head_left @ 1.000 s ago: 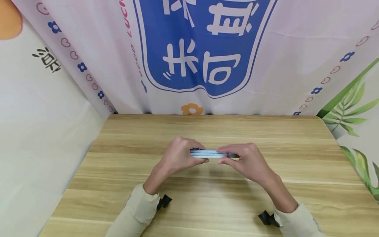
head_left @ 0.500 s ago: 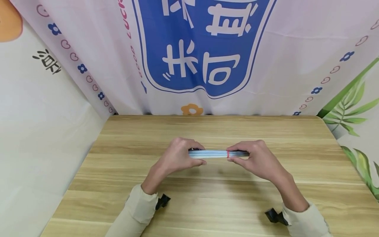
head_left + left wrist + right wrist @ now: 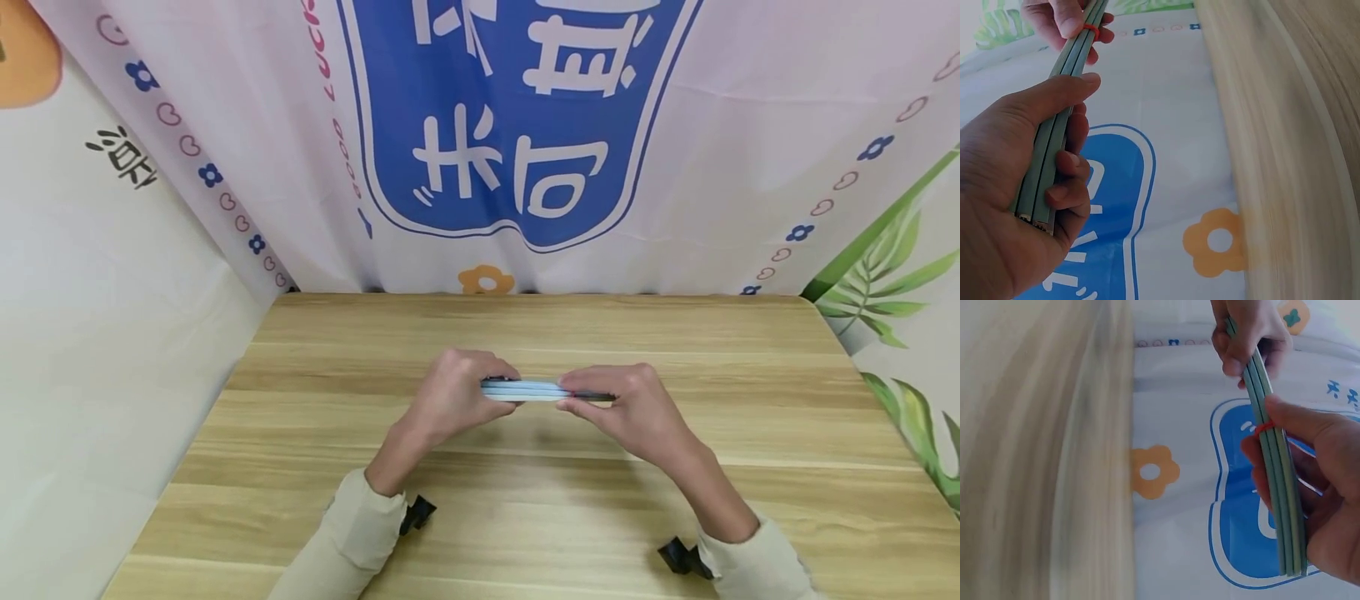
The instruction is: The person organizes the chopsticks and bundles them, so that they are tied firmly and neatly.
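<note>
A narrow bundle of long, flat pale blue-green sticks (image 3: 534, 390) is held level above the table, with a red elastic band (image 3: 1264, 427) looped round it. My left hand (image 3: 455, 390) grips the left part; in the left wrist view its thumb lies along the sticks (image 3: 1054, 147) and its fingers curl round from the other side. On the right, my right hand (image 3: 628, 404) pinches the bundle between thumb and fingers right at the band. Past the right hand's fingertips the sticks' free end shows in the right wrist view. The fingers partly hide both ends in the head view.
Under the hands lies a wood-grain table (image 3: 360, 533). A printed cloth (image 3: 750, 167) with a blue panel hangs along its far edge. White sheeting (image 3: 97, 333) borders the left side, and a leaf-patterned one (image 3: 892, 308) the right.
My right hand slid right along the bundle, then came back left, and its fingertips are now at the red band. The left hand has kept its hold with hardly any movement.
</note>
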The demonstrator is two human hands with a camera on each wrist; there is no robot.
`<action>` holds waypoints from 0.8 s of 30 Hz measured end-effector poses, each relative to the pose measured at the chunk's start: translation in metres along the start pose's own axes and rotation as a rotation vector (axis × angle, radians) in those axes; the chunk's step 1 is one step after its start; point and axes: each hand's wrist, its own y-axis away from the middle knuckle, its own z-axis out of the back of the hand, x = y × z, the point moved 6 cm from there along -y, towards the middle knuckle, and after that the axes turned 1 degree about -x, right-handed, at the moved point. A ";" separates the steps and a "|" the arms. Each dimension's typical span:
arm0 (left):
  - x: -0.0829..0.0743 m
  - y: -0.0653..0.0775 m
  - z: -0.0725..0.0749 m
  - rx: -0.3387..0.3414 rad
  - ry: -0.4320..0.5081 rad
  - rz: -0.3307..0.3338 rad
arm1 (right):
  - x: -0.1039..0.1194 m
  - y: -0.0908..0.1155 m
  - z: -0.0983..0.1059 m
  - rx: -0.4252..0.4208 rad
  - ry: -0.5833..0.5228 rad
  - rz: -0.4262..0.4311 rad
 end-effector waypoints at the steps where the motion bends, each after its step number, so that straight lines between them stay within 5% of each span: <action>1: 0.000 0.000 -0.001 0.002 0.006 -0.004 | 0.001 0.000 -0.002 -0.003 -0.004 0.007; 6: -0.003 -0.001 -0.004 0.002 0.022 -0.020 | 0.005 -0.002 -0.007 0.033 0.030 0.011; 12: -0.004 -0.002 -0.004 0.006 0.015 0.001 | -0.005 0.003 0.005 0.130 0.091 -0.088; 17: -0.002 -0.002 -0.002 -0.001 0.019 0.019 | -0.009 0.005 0.012 0.100 0.082 -0.108; 24: -0.003 -0.001 -0.002 -0.017 0.025 0.016 | -0.002 0.003 0.008 -0.006 0.041 -0.024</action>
